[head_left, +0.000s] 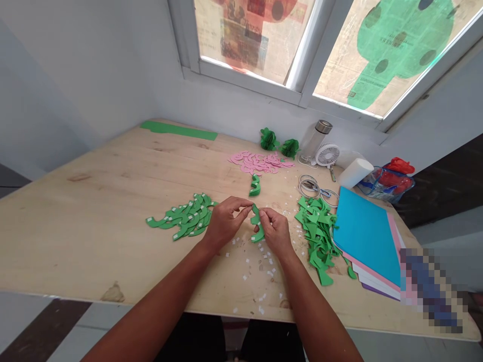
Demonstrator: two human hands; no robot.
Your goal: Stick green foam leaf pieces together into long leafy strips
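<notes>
Green curved paper piece (255,220): held up over the surface, nearer the person than the pink pile and straight in front of it.
Surface (113,191): wide pale wood, spreading all around the pink pile.
Window frame (249,80): white, set in the wall behind the pink pile.
Blue sheet (362,231): right of the pink pile and nearer, lying over pink, white and purple sheets.
Green scraps (319,231): jumbled heap, nearer and to the right of the pink pile.
Green curved cutouts (190,216): overlapping, with small white squares on them, nearer and left of the pink pile.
Pink pile (260,163): thin, loose paper shapes.
Left hand (229,218): grip pinching the green piece's far end between thumb and fingers.
Right hand (277,231): grip grasping the same piece along its right side.
Clear bottle (316,141) and white fan (327,155): right of the pink pile.
Small green stack (255,185): just in front of the pink pile.
White bits (270,272): scattered, well nearer than the pink pile.
</notes>
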